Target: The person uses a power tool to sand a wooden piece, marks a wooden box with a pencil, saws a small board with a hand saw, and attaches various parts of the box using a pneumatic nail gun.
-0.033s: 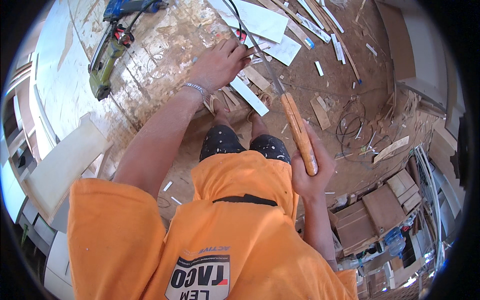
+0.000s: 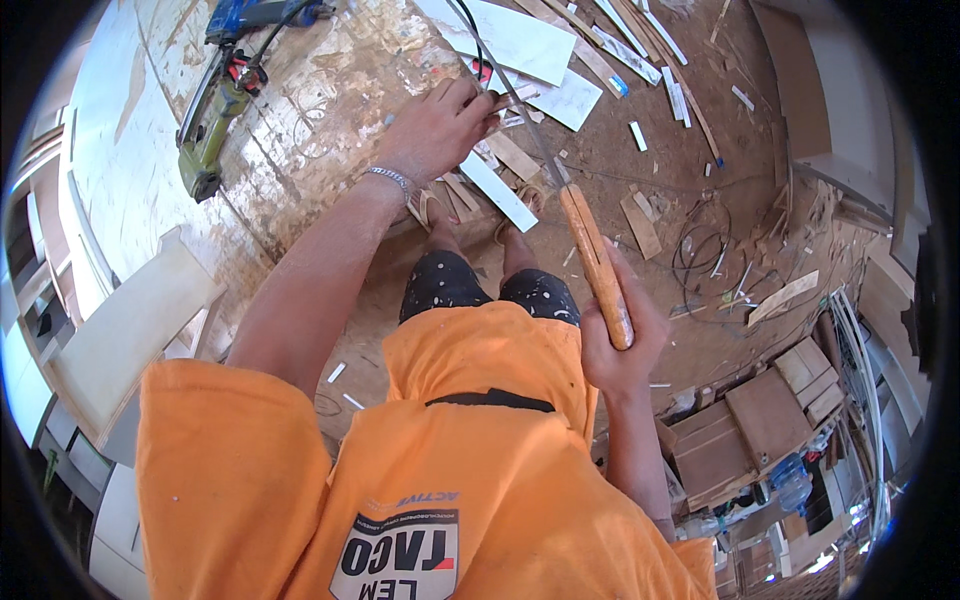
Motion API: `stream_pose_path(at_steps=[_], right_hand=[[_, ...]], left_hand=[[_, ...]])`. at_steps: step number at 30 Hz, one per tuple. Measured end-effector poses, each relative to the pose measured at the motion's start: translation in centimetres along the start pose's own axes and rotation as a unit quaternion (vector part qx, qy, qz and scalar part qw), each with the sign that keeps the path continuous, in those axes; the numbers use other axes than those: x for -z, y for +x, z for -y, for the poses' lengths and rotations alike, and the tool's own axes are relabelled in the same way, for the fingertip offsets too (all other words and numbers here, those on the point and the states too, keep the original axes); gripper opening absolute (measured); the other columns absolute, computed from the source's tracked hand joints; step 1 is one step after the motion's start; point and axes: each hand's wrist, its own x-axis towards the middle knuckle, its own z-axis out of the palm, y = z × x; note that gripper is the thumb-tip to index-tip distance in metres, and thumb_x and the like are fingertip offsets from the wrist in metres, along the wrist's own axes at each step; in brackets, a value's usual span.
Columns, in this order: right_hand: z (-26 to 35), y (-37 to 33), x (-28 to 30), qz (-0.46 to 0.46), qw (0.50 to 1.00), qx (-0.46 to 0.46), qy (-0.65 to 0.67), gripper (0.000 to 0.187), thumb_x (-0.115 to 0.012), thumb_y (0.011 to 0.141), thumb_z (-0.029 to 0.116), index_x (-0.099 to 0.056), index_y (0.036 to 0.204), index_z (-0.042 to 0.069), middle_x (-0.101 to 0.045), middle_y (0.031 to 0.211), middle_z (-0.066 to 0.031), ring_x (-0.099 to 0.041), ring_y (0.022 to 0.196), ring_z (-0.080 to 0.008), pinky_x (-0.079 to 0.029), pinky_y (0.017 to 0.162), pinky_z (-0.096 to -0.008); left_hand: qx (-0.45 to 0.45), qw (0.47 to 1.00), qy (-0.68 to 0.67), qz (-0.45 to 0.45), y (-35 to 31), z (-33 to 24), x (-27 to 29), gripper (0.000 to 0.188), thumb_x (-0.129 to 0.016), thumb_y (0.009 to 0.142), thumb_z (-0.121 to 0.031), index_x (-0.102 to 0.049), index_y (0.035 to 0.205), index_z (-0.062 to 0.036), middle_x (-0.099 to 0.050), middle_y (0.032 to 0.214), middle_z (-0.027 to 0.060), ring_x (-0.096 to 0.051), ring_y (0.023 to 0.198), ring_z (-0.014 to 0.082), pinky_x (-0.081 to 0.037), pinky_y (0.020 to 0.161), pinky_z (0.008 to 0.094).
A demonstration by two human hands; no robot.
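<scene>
My right hand is closed around the end of a long orange-brown wooden handle. It belongs to a handsaw whose narrow blade is seen nearly edge-on and slants up toward the far side. At the edge of the worn workbench, my left hand has its fingers closed on a thin wood strip. The strip sticks out past the bench edge and crosses the saw blade. Whether the teeth touch it cannot be made out. My left fingers hide the strip's other end.
A blue and olive-green power tool lies on the bench at far left. White panels and offcuts litter the floor beyond the blade. A black cable coils on the floor at right, near a stack of brown boxes.
The saw and my right hand have shifted very slightly up and to the left. My left hand and the wood strip look unmoved.
</scene>
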Motion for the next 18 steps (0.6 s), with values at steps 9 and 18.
stream_pose_path(at_steps=[9,18], right_hand=[[0.3,-3.9,3.5,0.028,0.999,-0.002,-0.038,0.068,-0.062,0.07,0.0,-0.067,0.138,0.002,-0.077,0.091,-0.0121,-0.066,0.055,-0.0181,-0.053,0.06,-0.0291],[1.4,-5.0,5.3,0.03,0.996,0.04,-0.07,0.071,-0.063,0.068,0.003,-0.067,0.139,0.004,-0.077,0.098,-0.0158,-0.069,0.059,-0.0216,-0.055,0.061,-0.0302]], left_hand=[[-0.019,0.999,-0.018,0.027,-0.1,-0.1,0.0,0.026,-0.063,0.101,-0.026,-0.062,0.124,-0.0144,-0.058,0.111,0.0073,-0.063,0.108,0.0252,-0.058,0.082,0.0397],[-0.014,1.0,-0.017,0.021,0.0,0.2,-0.5,0.027,-0.066,0.097,-0.021,-0.061,0.122,-0.0109,-0.059,0.11,0.01,-0.062,0.107,0.0298,-0.057,0.084,0.0417]])
